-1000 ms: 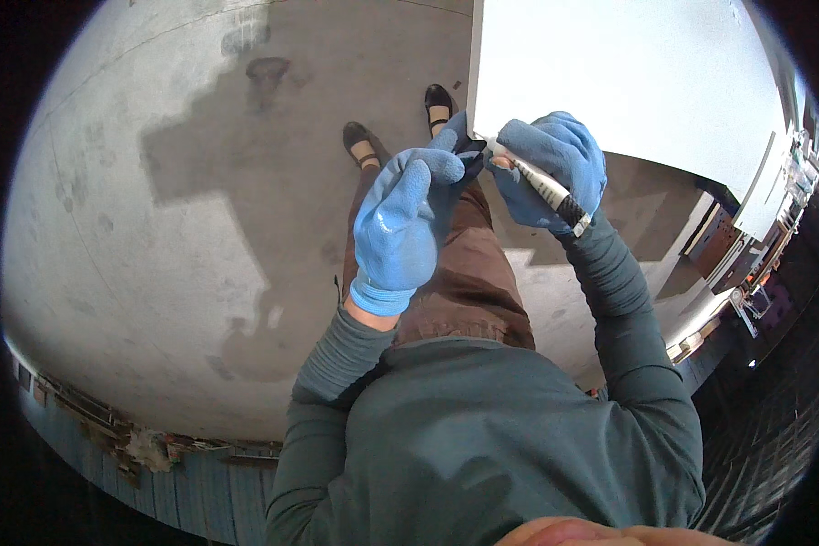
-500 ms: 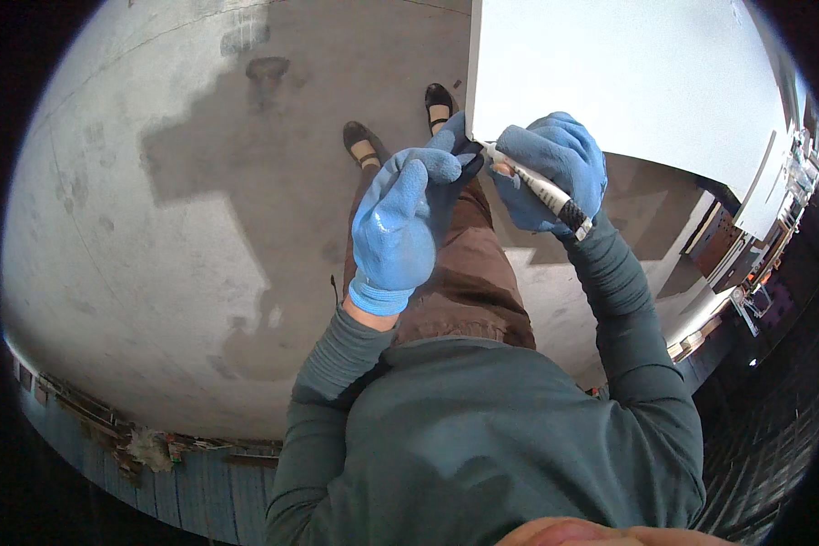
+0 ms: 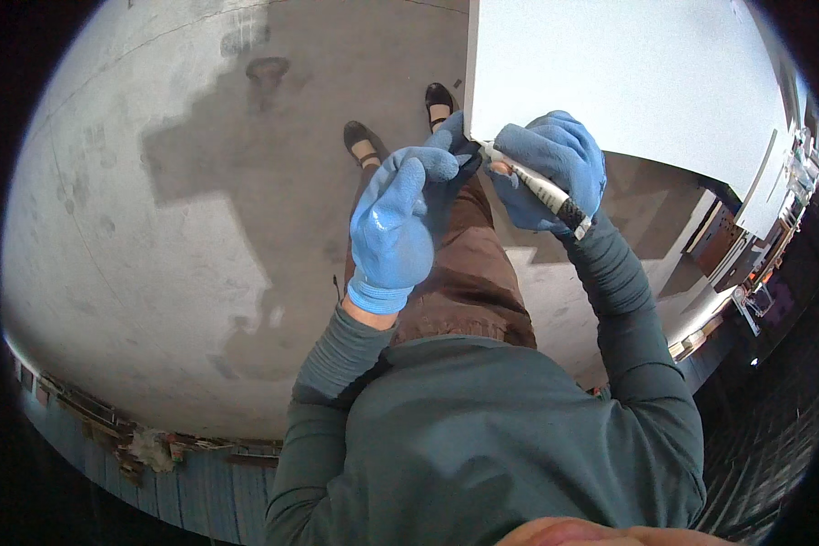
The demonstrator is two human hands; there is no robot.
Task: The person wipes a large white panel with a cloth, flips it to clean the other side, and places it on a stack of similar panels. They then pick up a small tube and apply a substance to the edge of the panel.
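In blue gloves, both my hands meet at the near left corner of a large white panel [image 3: 610,77]. My right hand [image 3: 555,168] is closed round a slim white tube [image 3: 544,193] with a dark patterned rear end, held slanting like a pen. Its narrow tip points at the panel's corner; whether it touches cannot be made out. A fingertip shows bare through the right glove. My left hand [image 3: 396,218] is just left of the tip, fingers bent and closed by the corner. Something dark [image 3: 469,166] lies at its fingertips, too shadowed to name.
The panel's near edge runs off to the right, where crowded shelves or stacked goods [image 3: 764,264] stand. Below me lies a stained concrete floor [image 3: 146,273] with my shoes [image 3: 359,135] on it. Scraps [image 3: 146,446] line a corrugated wall at the lower left.
Almost nothing differs. My left hand and the panel's corner have shifted very slightly left, while the tube stays in my right hand at the corner.
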